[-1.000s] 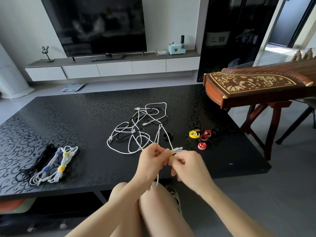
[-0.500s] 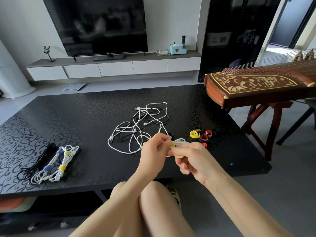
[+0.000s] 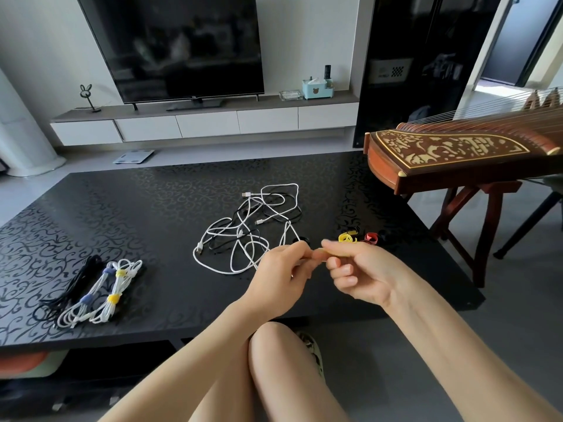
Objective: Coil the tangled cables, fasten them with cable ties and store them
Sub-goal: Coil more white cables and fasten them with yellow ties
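Observation:
A tangle of white and black cables (image 3: 243,229) lies in the middle of the black table (image 3: 137,208). My left hand (image 3: 278,277) and my right hand (image 3: 362,274) meet fingertip to fingertip above the table's front edge. Both pinch a white cable that is almost wholly hidden in the fingers. A white strand (image 3: 289,231) of the tangle runs toward my left hand. Loose rolled cable ties, yellow (image 3: 347,238) and red (image 3: 371,237), lie just beyond my right hand. Three tied bundles lie at the left: black (image 3: 71,286), white with blue ties (image 3: 88,298), white with yellow ties (image 3: 117,289).
A wooden zither (image 3: 457,156) on a stand overhangs the table's right end. A black ring (image 3: 302,239) lies by the tangle. My knees (image 3: 274,360) are below the table's front edge. A TV (image 3: 173,47) and a low console stand against the far wall.
Both hands have risen and shifted right. The small white coil with its yellow tie, visible between them earlier, is now hidden by the fingers. My right palm has turned upward.

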